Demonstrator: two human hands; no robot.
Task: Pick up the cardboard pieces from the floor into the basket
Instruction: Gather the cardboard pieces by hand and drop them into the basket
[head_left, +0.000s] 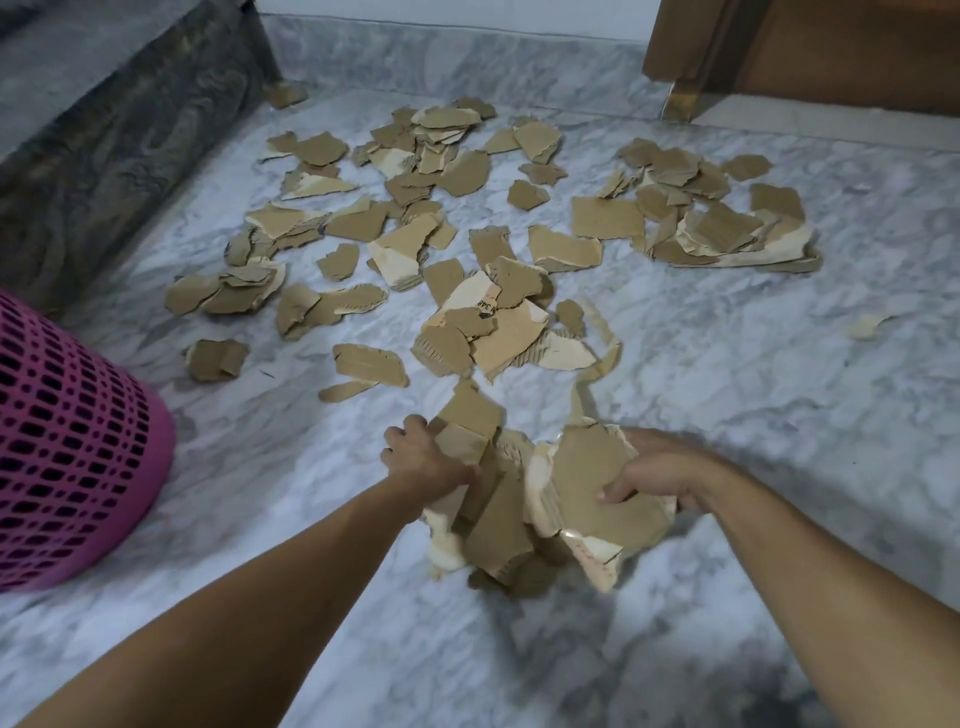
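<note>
1. Head view, looking down at a pale grey-and-white marbled stone floor (727, 415), with two bare forearms reaching in from the near edge.
2. The left hand (423, 457) is curled round the left side of a bundle of torn brown cardboard pieces (519, 499), fingers wrapped over its top edge.
3. The right hand (649, 475) grips the right side of the same bundle, its thumb pressed on a large flat brown piece and its fingers hidden behind.
4. The bundle sits between the two hands in the near middle of the scene; whether its lower edge touches the floor cannot be told.
5. Many more scattered torn cardboard scraps (467, 228), brown on one face and cream on the other, cover the floor from the middle to the far side, in loose heaps.
6. One cream scrap with black printing (480, 301) lies in the middle heap; the characters look like "34B" upside down, but this is not certain.
7. A pink perforated plastic basket (67, 447) stands at the left edge, well apart from the bundle; its inside is out of view.
8. A dark grey marbled stone block (119, 130) runs along the far left.
9. A brown wooden furniture piece (810, 57) stands at the far right.
</note>
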